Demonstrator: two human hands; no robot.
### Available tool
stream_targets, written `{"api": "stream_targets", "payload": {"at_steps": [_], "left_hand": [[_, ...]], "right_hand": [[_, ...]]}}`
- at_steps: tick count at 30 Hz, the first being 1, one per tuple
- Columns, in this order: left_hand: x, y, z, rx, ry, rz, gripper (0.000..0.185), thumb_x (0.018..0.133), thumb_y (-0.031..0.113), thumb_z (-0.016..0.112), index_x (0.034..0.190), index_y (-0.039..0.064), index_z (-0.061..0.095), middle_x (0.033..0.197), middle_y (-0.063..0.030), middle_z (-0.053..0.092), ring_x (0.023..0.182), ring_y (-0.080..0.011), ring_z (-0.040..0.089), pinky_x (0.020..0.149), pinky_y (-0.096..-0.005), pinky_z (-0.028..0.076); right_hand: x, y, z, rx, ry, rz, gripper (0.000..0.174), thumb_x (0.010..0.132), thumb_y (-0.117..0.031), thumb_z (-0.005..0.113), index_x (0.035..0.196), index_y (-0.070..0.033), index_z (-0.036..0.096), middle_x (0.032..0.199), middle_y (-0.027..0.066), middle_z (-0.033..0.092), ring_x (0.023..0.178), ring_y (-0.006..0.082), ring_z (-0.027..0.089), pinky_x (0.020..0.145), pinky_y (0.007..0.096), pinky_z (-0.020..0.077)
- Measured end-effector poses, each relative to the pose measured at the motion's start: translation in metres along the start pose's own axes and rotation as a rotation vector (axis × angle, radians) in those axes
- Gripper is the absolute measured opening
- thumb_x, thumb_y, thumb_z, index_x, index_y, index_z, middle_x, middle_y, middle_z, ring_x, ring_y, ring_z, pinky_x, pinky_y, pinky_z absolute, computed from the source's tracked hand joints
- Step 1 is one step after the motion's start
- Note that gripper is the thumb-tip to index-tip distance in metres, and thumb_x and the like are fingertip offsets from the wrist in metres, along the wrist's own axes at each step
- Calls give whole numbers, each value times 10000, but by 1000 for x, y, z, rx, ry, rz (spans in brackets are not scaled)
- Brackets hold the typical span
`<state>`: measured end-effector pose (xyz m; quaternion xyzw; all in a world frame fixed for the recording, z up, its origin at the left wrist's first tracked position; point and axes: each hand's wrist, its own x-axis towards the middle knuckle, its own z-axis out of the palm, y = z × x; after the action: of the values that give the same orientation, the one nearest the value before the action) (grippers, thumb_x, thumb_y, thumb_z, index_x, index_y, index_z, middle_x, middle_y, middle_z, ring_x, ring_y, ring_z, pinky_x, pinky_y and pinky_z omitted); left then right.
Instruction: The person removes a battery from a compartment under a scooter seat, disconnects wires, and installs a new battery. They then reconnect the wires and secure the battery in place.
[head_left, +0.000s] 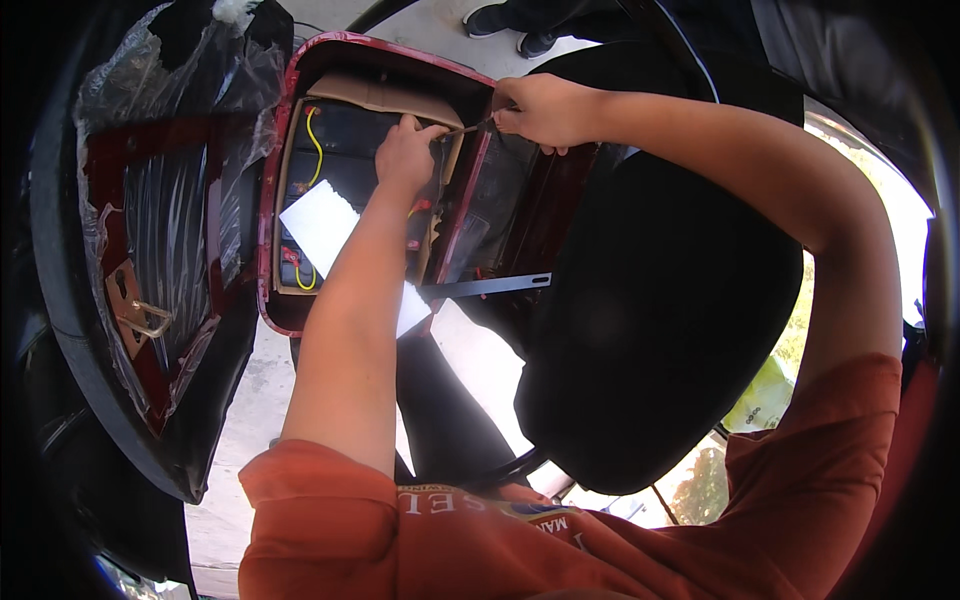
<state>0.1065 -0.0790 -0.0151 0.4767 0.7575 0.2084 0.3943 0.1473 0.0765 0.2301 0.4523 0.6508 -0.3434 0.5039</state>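
My left hand (407, 156) reaches down over a bank of dark batteries (341, 131) in a red-rimmed compartment (268, 247). Its thumb and forefinger meet the left end of a thin rod-like tool (469, 130); whether they pinch it or a part under it is hard to tell. My right hand (546, 111) grips the tool's other end at the compartment's right rim, with the handle hidden in the fist. Yellow wires (319, 150) join battery terminals, some under red caps (291, 257). A white sheet (322, 221) lies across the batteries, partly beneath my left forearm.
Cardboard (386, 97) lines the compartment. A slotted metal strip (517, 283) juts out to the right. On the left stands a tipped-up seat base (169, 217) in torn plastic film, with a metal latch loop (150, 321). A black cushion (637, 322) fills the right. Another person's shoes (487, 21) show above.
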Motion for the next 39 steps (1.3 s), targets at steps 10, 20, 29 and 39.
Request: {"api": "stream_targets", "payload": {"at_steps": [10, 20, 29, 39], "left_hand": [[-5, 11, 2, -32, 109, 6, 351, 830, 86, 635, 1068, 309, 765, 1043, -49, 588, 1024, -265, 608, 872, -397, 534], [-2, 24, 27, -75, 303, -171, 202, 760, 216, 792, 958, 231, 761, 1001, -40, 582, 962, -258, 604, 796, -413, 525], [-5, 24, 33, -70, 298, -156, 166, 806, 246, 758, 965, 202, 739, 986, -29, 591, 955, -247, 613, 786, -406, 522], [-10, 23, 34, -40, 326, -97, 224, 816, 256, 767, 1032, 201, 742, 1002, -17, 606, 972, -224, 634, 775, -388, 535]], "right_hand": [[30, 49, 6, -195, 302, -604, 334, 815, -186, 671, 1108, -28, 638, 968, 219, 690, 977, 399, 659, 849, 465, 529], [14, 14, 8, -408, 240, -324, 397, 837, -192, 711, 1150, -3, 558, 1009, 219, 637, 916, 408, 667, 777, 444, 559], [5, 0, 2, -509, 291, -346, 413, 832, -141, 680, 1221, -23, 602, 1044, 178, 706, 983, 350, 700, 785, 448, 573], [10, -3, 1, -641, 313, -415, 462, 742, -59, 708, 1196, -20, 632, 1053, 179, 678, 958, 359, 703, 755, 430, 582]]}}
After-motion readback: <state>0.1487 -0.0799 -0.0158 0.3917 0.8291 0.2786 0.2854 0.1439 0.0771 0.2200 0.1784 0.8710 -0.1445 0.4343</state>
